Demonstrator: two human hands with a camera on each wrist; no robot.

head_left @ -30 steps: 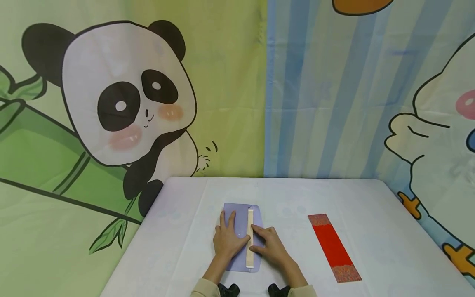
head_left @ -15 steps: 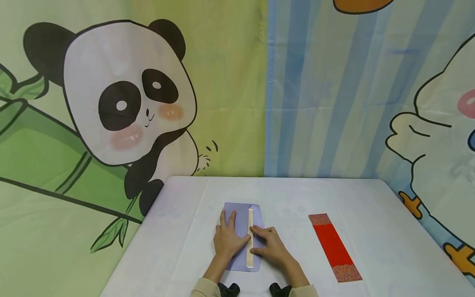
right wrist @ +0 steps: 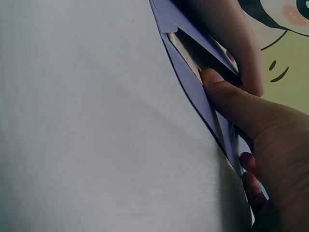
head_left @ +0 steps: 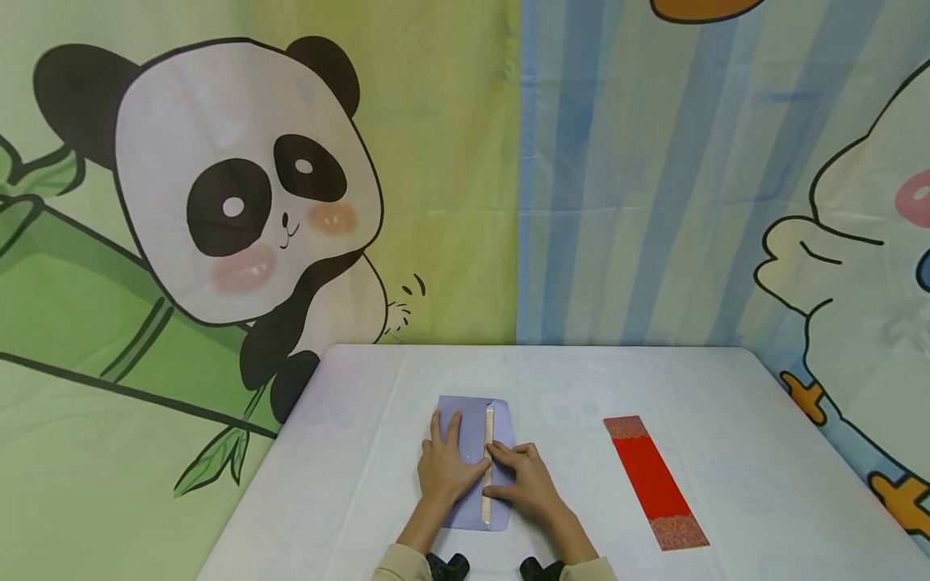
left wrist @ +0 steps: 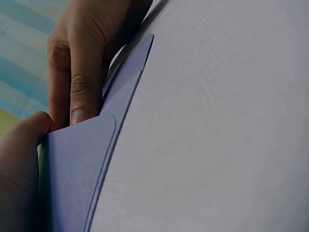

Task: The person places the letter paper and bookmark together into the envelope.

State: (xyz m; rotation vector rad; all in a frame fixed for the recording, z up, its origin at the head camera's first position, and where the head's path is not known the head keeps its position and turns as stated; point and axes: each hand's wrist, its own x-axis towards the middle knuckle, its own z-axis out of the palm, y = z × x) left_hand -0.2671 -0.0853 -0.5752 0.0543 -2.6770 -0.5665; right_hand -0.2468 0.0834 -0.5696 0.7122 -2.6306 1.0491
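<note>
Left hand (head_left: pixel 445 474) lies spread on purple envelope (head_left: pixel 472 429); right hand (head_left: pixel 529 481) touches its cream strip (head_left: pixel 489 429), pinch unclear; red slip (head_left: pixel 657 482) at three o'clock.

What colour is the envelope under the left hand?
The envelope is pale purple, seen best in the head view.

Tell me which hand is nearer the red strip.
Right. The right hand is at the side of the purple envelope facing the red strip, with table between; the left hand lies farther away, on the envelope's other side.
</note>
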